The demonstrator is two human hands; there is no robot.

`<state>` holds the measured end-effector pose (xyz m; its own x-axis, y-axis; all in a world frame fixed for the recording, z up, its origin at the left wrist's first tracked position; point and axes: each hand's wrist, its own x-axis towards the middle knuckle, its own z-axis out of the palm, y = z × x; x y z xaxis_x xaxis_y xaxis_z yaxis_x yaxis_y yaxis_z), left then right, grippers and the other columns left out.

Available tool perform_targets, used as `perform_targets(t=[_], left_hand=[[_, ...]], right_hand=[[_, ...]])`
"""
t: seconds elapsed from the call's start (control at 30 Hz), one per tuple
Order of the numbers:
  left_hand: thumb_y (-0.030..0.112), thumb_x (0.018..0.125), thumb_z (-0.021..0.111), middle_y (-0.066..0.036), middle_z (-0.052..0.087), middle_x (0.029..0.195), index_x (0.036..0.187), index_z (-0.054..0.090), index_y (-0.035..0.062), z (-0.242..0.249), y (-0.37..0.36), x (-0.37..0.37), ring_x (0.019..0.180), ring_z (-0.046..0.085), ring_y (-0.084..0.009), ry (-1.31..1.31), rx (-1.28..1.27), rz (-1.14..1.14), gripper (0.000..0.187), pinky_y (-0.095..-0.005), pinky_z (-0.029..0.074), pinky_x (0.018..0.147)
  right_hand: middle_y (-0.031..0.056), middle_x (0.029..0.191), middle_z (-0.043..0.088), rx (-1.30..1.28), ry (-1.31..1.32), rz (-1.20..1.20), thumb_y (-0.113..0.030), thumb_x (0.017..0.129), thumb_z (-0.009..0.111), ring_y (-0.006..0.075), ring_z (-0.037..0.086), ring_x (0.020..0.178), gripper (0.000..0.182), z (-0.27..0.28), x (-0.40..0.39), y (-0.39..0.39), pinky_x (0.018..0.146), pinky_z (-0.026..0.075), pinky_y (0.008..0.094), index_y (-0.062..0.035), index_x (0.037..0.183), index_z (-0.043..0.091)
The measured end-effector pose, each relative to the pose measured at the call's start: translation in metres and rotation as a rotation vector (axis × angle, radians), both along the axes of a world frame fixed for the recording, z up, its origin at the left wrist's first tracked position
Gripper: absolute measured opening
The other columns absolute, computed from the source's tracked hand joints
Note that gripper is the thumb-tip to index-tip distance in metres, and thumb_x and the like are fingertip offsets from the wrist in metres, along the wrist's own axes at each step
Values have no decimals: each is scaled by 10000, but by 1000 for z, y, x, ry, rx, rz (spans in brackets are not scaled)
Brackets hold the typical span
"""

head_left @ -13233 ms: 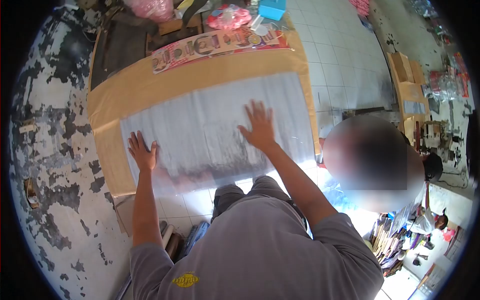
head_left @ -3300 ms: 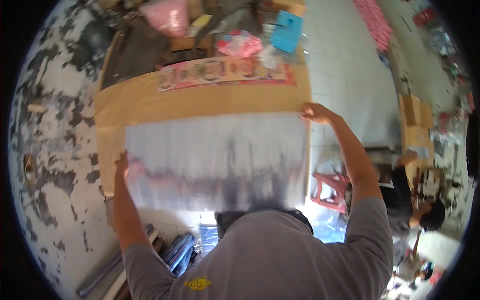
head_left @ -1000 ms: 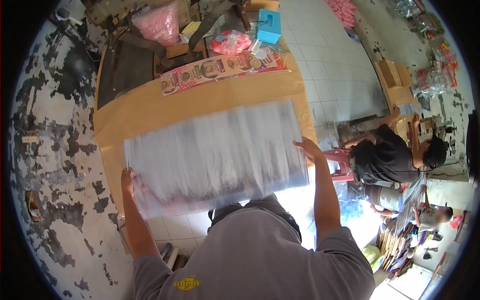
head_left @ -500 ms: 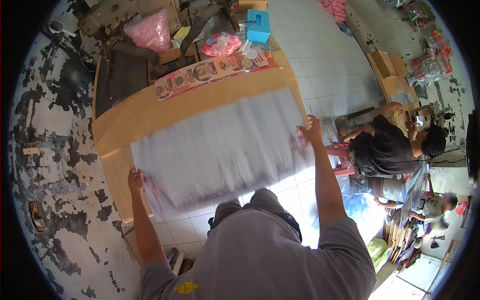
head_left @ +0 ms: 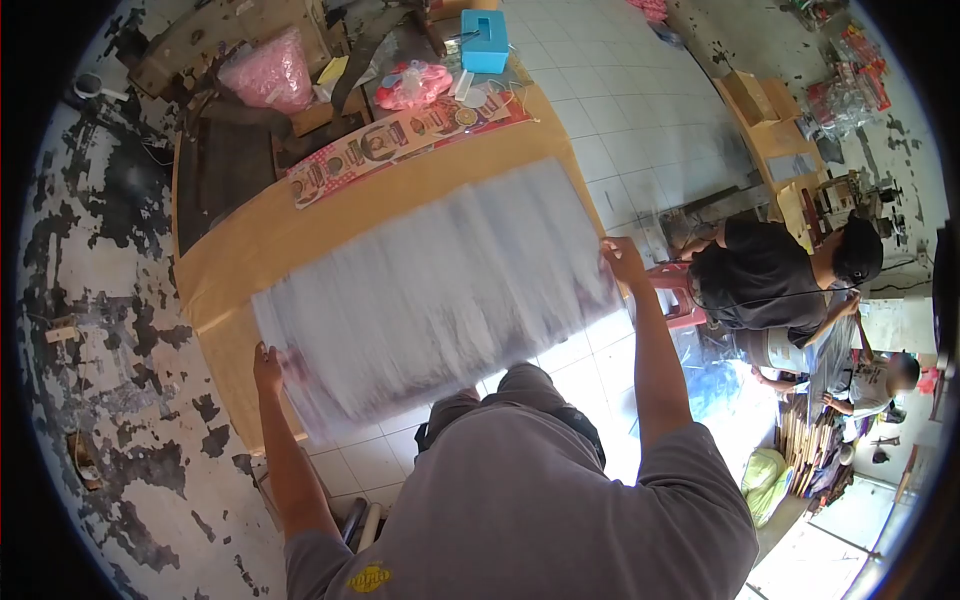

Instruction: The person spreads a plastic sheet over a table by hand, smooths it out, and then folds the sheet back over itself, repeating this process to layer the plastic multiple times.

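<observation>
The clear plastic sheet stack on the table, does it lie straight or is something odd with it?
The stack of clear plastic sheets sits askew on the brown paper-covered table: its near edge hangs over the table's front edge. The left hand and right hand grip its opposite ends.

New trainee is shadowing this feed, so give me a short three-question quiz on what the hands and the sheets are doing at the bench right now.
1. True or false: both hands grip the stack of clear plastic sheets at opposite side edges.
2. Which thing lies on the brown table beyond the sheets? A) a printed strip of labels B) a laptop C) a saw
3. Fill in: the blue box stands at the table's ___ end from the person.

Key
1. True: left hand holds the near left corner, right hand the right edge.
2. A: the printed strip.
3. far.
</observation>
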<state>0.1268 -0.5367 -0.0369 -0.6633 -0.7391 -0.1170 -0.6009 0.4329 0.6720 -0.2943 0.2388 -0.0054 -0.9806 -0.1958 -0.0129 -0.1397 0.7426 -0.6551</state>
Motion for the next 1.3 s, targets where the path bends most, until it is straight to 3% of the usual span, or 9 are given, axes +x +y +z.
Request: perform_targets(t=[0.13,0.27,0.37,0.47,0.63,0.77,0.93,1.1,1.3], left_hand=[[200,1023,558,-160,676,1002,1362,516,-25,-24,-19,12,846,675,-228,-4,-74,-28,409,-347,532,753],[208,1007,572,-174,664,1019,1276,526,-38,-14,-20,4,849,673,-244,-94,150,49,366,-365,525,778],[193,992,580,-172,651,966,1262,489,-20,13,10,-10,817,660,-243,13,136,109,356,-363,520,765],[168,977,590,-155,630,915,1318,443,6,-6,-12,-3,765,630,-233,-19,166,55,406,-357,515,723],[157,972,590,-110,573,832,1247,455,2,-49,-50,17,726,583,-214,-24,-192,-289,343,-363,504,692],[157,978,588,-85,538,823,1182,474,9,10,-8,-6,735,563,-193,-35,315,55,276,-354,499,671],[173,998,585,-83,559,844,1179,490,12,-8,-21,-2,739,565,-182,-34,160,-18,260,-347,496,664],[196,997,602,-104,606,846,1226,513,3,-15,-21,0,753,589,-185,-4,179,59,312,-355,497,673],[260,978,649,-115,642,844,1197,541,0,7,-2,-6,765,616,-200,-124,96,38,357,-355,500,693]], right_hand=[[157,1130,688,-148,61,-127,-165,936,651,268,694,1005,246,10,30,21,870,544,377,-61,1153,698],[136,1220,652,-63,75,-78,13,821,707,266,651,1057,520,3,99,63,905,522,385,-82,1321,598],[87,1330,596,20,-7,-127,-25,817,759,228,618,1148,672,17,153,48,929,515,410,-116,1427,494],[83,1214,660,-77,61,-243,-50,852,742,210,660,1057,585,14,160,35,861,528,369,-109,1395,532],[78,1143,676,-67,170,-277,-62,864,721,211,668,968,526,15,156,26,802,532,352,-100,1365,566],[81,1070,642,21,278,-270,-86,845,732,247,642,928,528,11,150,21,813,528,385,-99,1349,574],[108,1096,602,286,526,-297,20,781,658,314,622,966,518,11,131,4,838,512,445,-117,1277,602],[88,854,670,258,670,-124,79,803,563,314,671,756,415,69,111,-10,614,520,411,-86,1168,668],[169,1121,689,292,463,-473,58,792,544,381,678,1009,419,-15,130,5,818,561,459,-55,1176,668]])
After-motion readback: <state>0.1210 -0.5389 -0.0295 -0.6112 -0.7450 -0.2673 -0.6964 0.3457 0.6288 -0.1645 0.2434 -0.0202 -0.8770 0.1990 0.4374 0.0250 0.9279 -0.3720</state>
